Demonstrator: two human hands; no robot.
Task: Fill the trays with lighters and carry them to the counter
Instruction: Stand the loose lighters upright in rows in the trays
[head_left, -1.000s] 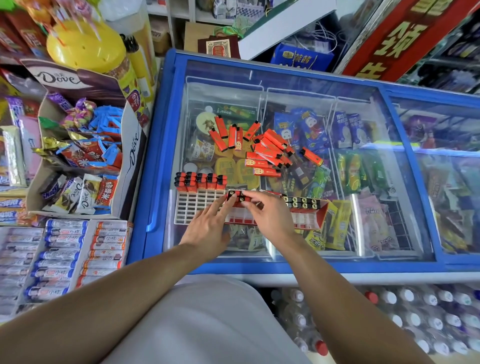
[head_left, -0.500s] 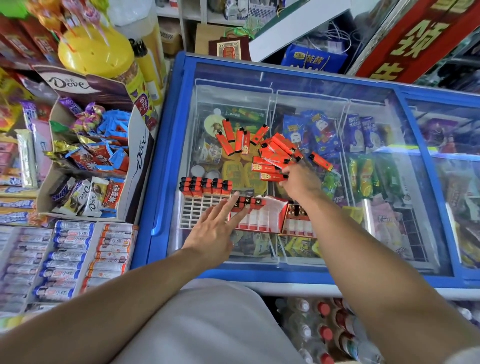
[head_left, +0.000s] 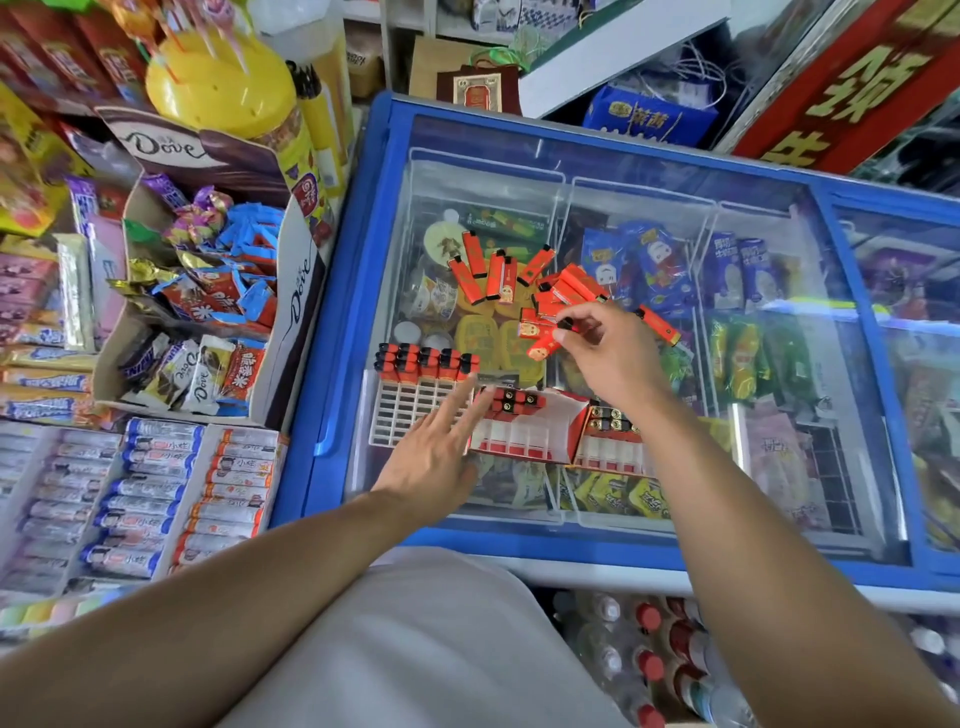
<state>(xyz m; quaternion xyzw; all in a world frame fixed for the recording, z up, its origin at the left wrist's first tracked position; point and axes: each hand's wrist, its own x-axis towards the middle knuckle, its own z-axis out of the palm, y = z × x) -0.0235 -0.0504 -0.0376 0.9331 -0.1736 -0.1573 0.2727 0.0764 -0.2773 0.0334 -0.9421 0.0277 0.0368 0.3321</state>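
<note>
glass-topped chest freezer (head_left: 597, 540) with blue frame serves as the work surface. loose pile of red lighters (head_left: 524, 273) lies on the glass toward the far side, some fanned apart, some heaped. right hand (head_left: 605, 345) sits at the near edge of that pile, fingers (head_left: 566, 336) pinched narrow on one red lighter (head_left: 545, 347), black cap at the fingertips. one more lighter (head_left: 658, 326) lies alone just right of the hand. left hand (head_left: 441, 447) rests palm down near the front of the glass, fingers spread wide and flat, holding nothing, fingertips reaching to the edge of the red tray. white grid tray (head_left: 410, 413) lies left of centre, a row of lighters (head_left: 426, 362) standing upright in its far row, the nearer slots bare. red tray (head_left: 524, 434) just right of it, touching or nearly so, with a few lighters (head_left: 514, 401) standing at its far left corner. second red tray (head_left: 613, 441) beside that, a short row of black caps showing along its far edge, partly hidden by the right forearm. dove chocolate box (head_left: 218, 291) and rows of candy rolls (head_left: 145, 499) on the shelf to the left of the freezer. bottles (head_left: 654, 639) below the front edge
</note>
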